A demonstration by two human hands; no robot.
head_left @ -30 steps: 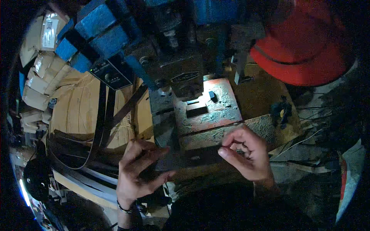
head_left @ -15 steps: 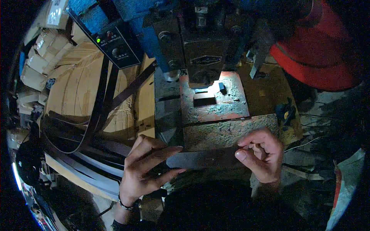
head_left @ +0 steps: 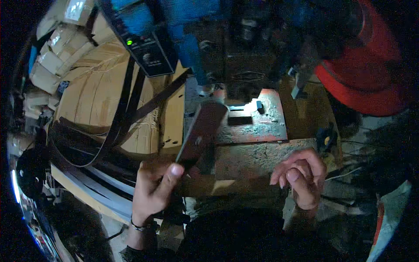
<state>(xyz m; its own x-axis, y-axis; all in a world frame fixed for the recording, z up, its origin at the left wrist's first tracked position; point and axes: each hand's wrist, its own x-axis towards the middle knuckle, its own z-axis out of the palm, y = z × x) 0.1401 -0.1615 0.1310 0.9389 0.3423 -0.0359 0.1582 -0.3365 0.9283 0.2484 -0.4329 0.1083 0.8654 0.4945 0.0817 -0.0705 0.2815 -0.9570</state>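
Note:
My left hand (head_left: 152, 187) is closed round the lower end of a dark flat strip (head_left: 203, 131), with the thumb on its edge. The strip points up and to the right; its far end is rounded and a small pale mark shows on its face. Its material I cannot make out. That rounded end stands in front of the left side of a lit press plate (head_left: 257, 131). My right hand (head_left: 303, 174) hovers at the front right of the press, fingers loosely curled and thumb apart, with nothing visible in it.
A small dark block (head_left: 259, 106) sits on the plate beside a rectangular opening. Above hangs the dark press head (head_left: 248, 65). A control box (head_left: 150, 54) with a green light is at upper left. Long dark strips (head_left: 126, 100) lie against cardboard (head_left: 94, 89). A red guard (head_left: 362, 78) curves at right.
The strip has swung from lying level between both hands to pointing upward in my left hand. My right hand is now apart from it. The view has shifted slightly.

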